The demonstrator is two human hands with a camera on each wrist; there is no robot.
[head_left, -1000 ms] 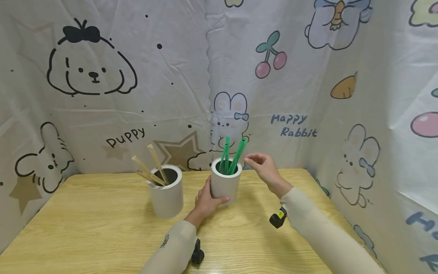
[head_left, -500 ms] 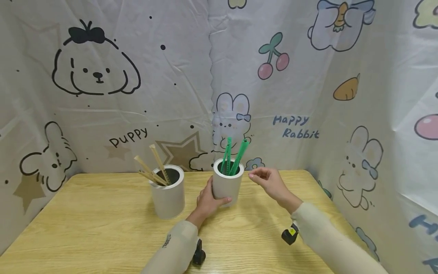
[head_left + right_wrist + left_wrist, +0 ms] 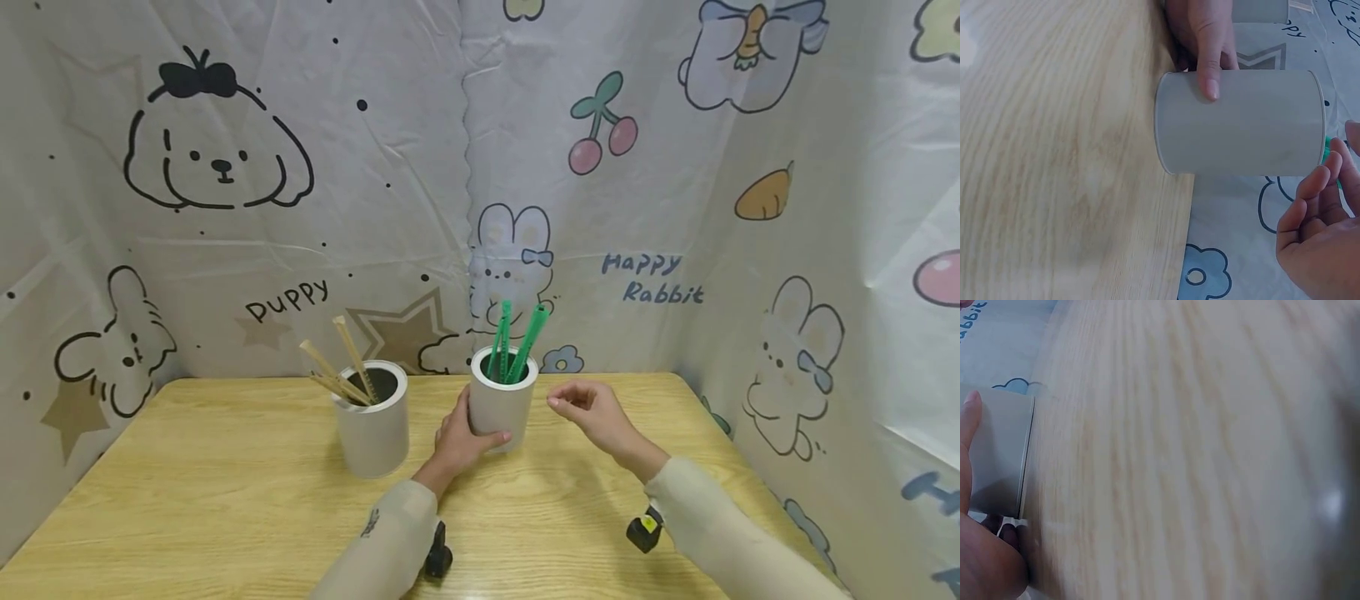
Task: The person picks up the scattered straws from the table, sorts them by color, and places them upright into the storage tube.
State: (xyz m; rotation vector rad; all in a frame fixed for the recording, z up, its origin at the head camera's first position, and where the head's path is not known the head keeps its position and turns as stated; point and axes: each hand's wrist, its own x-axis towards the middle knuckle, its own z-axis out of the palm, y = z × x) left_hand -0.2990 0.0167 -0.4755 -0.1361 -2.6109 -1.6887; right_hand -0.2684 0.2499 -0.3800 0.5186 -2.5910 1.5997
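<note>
My left hand (image 3: 460,439) grips the lower side of a white cylindrical holder (image 3: 512,408), its thumb across the front. Several green wrapped straws (image 3: 531,342) stick up out of this holder, leaning slightly. My right hand (image 3: 596,412) hovers just right of the holder's rim, apart from it, with fingers loosely bent and nothing visible between them. In the right wrist view the same holder (image 3: 1241,125) appears on its side, with my left thumb on it. To the left stands a second white holder (image 3: 375,442) with several beige straws (image 3: 348,354) tilted in it.
Both holders stand on a light wooden table (image 3: 225,500). A printed cloth (image 3: 390,150) hangs behind the table and along its sides, close to the back edge.
My right hand has moved slightly down and to the right, away from the green straws. My left hand keeps its grip on the holder. The head view has shifted slightly.
</note>
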